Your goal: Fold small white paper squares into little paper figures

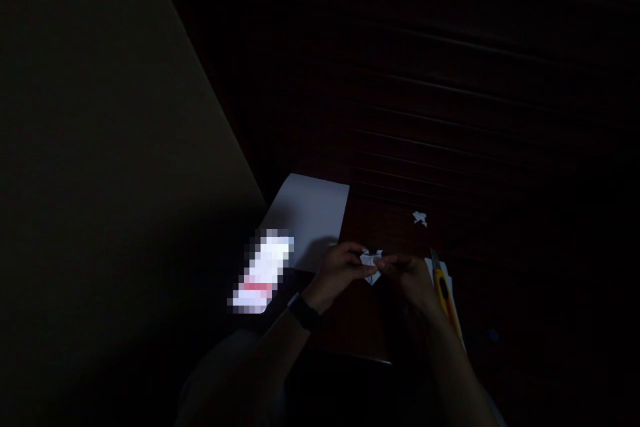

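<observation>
A small piece of folded white paper (371, 275) is pinched between both my hands above the dark table. My left hand (341, 265), with a dark band on its wrist, grips the paper's left side. On the right side, the thumb and fingers of my right hand (407, 275) are closed on the same paper. Its top edge shows small pointed flaps, and its lower end comes to a point. Dim light hides the finer folds.
A white sheet (313, 210) lies at the back left, with a bright, blurred-out screen (264, 273) before it. Behind my right hand sits a small folded paper figure (420, 218). A yellow box cutter (444, 290) rests on white paper at the right. A wall (100, 147) rises at left.
</observation>
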`<move>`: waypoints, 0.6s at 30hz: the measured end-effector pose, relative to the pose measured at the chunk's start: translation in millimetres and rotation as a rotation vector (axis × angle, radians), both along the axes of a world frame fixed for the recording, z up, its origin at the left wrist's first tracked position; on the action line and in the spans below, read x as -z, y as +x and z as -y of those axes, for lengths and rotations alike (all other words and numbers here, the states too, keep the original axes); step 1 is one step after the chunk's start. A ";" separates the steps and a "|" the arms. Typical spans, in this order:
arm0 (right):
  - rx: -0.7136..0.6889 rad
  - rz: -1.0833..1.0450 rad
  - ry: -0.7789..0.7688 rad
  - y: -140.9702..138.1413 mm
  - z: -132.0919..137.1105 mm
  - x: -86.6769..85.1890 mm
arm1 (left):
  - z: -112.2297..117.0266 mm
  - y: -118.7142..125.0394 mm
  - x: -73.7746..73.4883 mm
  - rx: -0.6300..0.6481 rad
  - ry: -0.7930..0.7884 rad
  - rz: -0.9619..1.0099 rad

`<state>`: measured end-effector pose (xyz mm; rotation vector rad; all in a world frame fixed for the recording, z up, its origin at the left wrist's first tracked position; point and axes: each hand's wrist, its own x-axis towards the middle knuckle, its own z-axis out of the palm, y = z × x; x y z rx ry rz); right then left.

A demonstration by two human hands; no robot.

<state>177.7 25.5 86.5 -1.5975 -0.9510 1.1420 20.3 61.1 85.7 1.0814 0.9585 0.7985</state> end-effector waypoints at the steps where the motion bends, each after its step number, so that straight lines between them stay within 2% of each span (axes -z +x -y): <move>1: -0.010 0.010 -0.004 0.9 0.2 -0.8 | -0.2 -0.5 0.3 -0.009 -0.004 -0.010; 11: -0.251 0.006 0.001 4.1 1.5 -4.4 | -1.0 -0.3 3.0 -0.080 0.005 0.040; 18: -0.297 0.118 0.002 0.3 -0.9 -3.6 | -0.5 1.3 6.7 -0.102 -0.014 0.021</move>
